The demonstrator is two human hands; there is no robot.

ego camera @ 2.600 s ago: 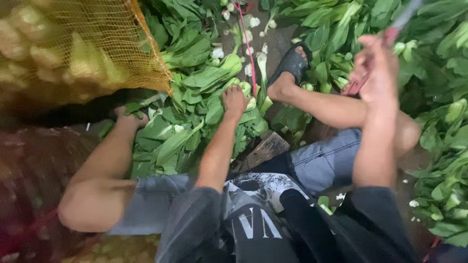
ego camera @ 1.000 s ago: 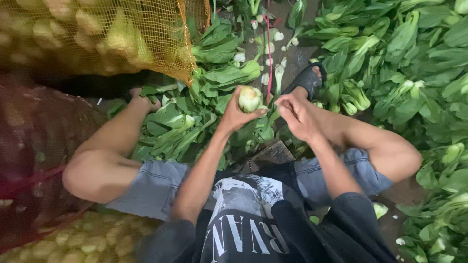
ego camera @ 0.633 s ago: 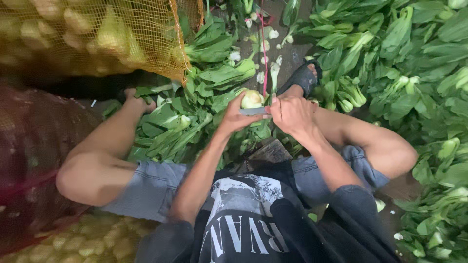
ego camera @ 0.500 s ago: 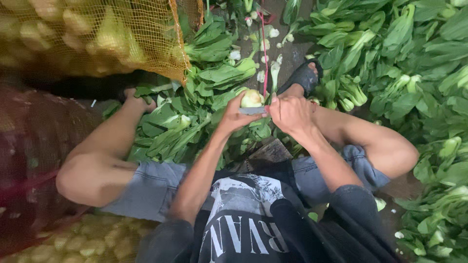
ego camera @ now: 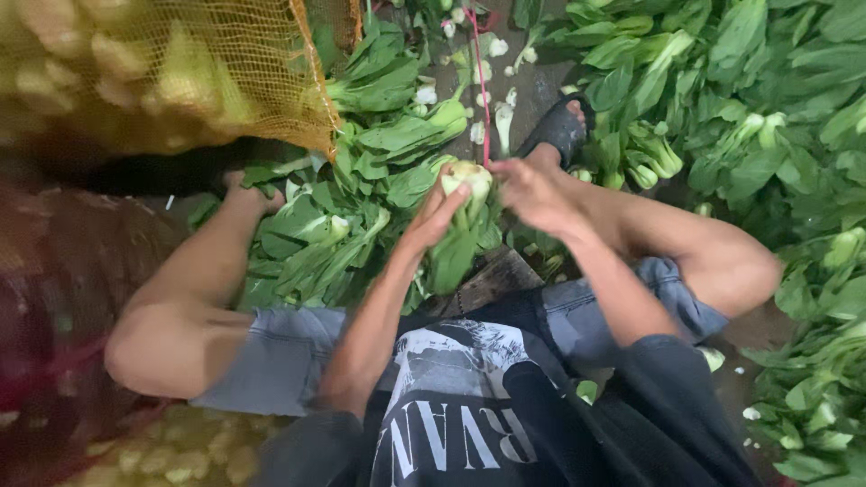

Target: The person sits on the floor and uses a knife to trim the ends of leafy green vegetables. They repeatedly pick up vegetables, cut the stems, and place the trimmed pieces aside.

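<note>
My left hand (ego camera: 439, 209) is closed around a head of bok choy (ego camera: 469, 177), holding it up with its pale base on top and its green leaves hanging down. My right hand (ego camera: 534, 189) is right beside that base, fingers curled and touching it. Whether those fingers hold anything is hidden. A thin red string (ego camera: 478, 81) runs from the top of the view down to the bok choy.
Loose bok choy lies heaped between my knees (ego camera: 343, 225) and along the right (ego camera: 749, 108). A yellow mesh sack (ego camera: 162, 72) fills the upper left, with a red one (ego camera: 54, 298) below it. My sandalled foot (ego camera: 559, 131) rests ahead. A wooden block (ego camera: 492, 280) sits under the hands.
My right hand came down from the upper right to meet the left, which lifted a bok choy from the pile. Over the last second both hands stay at its base.
</note>
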